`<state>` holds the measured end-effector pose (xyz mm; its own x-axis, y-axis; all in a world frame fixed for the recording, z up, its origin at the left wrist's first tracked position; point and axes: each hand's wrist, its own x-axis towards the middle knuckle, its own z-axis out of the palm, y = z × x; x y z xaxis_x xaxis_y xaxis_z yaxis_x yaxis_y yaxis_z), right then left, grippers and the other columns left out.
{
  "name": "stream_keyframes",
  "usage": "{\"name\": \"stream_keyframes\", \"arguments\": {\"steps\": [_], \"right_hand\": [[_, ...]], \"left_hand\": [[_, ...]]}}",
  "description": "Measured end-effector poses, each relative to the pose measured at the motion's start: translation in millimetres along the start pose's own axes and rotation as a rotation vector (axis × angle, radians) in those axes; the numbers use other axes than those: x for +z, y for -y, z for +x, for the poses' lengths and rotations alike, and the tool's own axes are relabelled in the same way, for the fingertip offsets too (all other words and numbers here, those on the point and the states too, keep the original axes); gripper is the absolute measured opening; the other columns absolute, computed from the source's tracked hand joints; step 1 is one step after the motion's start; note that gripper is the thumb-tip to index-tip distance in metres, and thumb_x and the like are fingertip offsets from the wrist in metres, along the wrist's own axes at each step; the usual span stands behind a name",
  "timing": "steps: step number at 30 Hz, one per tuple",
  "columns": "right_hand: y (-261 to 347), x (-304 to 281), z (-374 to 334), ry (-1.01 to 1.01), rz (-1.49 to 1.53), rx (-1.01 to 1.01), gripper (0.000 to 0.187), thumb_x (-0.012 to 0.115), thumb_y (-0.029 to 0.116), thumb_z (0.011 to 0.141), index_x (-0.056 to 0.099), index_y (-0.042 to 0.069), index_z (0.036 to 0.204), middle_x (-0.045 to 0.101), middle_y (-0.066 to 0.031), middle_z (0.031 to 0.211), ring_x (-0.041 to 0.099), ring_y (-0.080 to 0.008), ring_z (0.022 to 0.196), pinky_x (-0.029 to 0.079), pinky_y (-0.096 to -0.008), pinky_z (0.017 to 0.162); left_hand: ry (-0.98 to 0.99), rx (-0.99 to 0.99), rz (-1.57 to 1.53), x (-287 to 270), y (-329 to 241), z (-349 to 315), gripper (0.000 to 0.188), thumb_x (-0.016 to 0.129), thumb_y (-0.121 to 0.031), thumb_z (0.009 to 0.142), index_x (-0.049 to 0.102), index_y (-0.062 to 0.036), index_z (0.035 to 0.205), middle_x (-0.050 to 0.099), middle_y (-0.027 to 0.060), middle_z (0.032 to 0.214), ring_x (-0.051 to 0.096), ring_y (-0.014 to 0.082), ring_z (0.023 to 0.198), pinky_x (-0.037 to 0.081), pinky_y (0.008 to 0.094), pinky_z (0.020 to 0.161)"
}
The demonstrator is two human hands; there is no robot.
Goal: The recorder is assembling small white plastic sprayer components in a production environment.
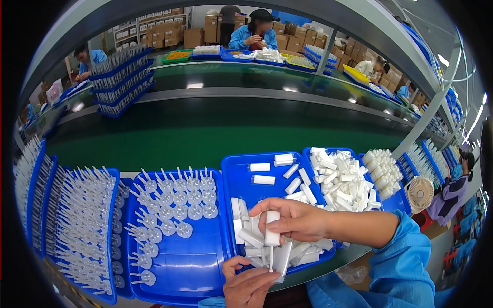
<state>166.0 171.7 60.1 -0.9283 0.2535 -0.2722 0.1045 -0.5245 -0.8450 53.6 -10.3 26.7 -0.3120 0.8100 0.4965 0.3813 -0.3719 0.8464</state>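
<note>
My right hand (298, 220) pinches a white rectangular block (272, 228) upright between thumb and fingers. A thin white stem (271, 256) runs down from the block's lower end. Its bottom is between the closed fingertips of my left hand (249, 285), where the exact grip is partly hidden. Both hands are over the near edge of a blue tray (231, 179) holding several white blocks in clear sleeves (264, 179). To the left, another blue tray (179, 267) carries rows of clear, round-based pieces with upright stems (195, 197).
A tray of heaped white pieces (336, 177) stands to the right, beside stacked white parts (382, 172) and a small fan (421, 192). More stemmed pieces fill trays at the far left (84, 231). Beyond lies a green conveyor belt (205, 133); people work across it.
</note>
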Motion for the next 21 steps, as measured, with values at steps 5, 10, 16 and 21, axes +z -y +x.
{"name": "stream_keyframes", "arguments": {"steps": [5,10,16,21], "right_hand": [[-1.8,-4.8,-2.7,-0.02,-0.019,-0.072,0.024,0.056,0.015,0.089,0.045,0.008,0.109,0.054,-0.0036,0.096,0.052,-0.0103,0.084,0.044,-0.0232,0.067],[0.7,-4.5,-7.8,0.038,0.021,-0.001,0.021,0.053,0.019,0.091,0.044,0.007,0.105,0.053,-0.0048,0.096,0.053,-0.0129,0.084,0.044,-0.0257,0.07],[19.3,3.8,-17.1,-0.066,-1.048,-0.084,0.025,0.041,0.031,0.096,0.041,0.007,0.099,0.052,-0.0055,0.086,0.051,-0.0133,0.08,0.041,-0.0294,0.069],[14.6,7.0,-22.4,-0.056,-0.763,0.012,0.023,0.036,0.03,0.097,0.042,0.007,0.097,0.049,-0.0071,0.077,0.047,-0.0184,0.074,0.038,-0.0319,0.071]], "left_hand": [[-0.012,0.025,0.013,-0.4,-1.0,-1.5,0.014,0.069,-0.003,0.068,0.068,-0.008,0.081,0.063,0.0055,0.079,0.053,0.0266,0.083,0.035,0.0372,0.08],[0.003,0.02,0.008,0.5,0.5,-1.4,0.013,0.068,-0.003,0.069,0.068,-0.0084,0.081,0.063,0.0051,0.079,0.052,0.0266,0.083,0.035,0.0372,0.08],[0.045,-0.028,0.024,0.1,4.3,-0.4,0.011,0.066,-0.003,0.071,0.068,-0.0089,0.08,0.062,0.0046,0.08,0.051,0.0258,0.084,0.035,0.0374,0.081],[0.095,0.117,0.068,-2.9,4.3,-3.0,0.011,0.065,-0.003,0.072,0.066,-0.0085,0.081,0.06,0.0043,0.08,0.05,0.0271,0.087,0.035,0.0401,0.083]]}}
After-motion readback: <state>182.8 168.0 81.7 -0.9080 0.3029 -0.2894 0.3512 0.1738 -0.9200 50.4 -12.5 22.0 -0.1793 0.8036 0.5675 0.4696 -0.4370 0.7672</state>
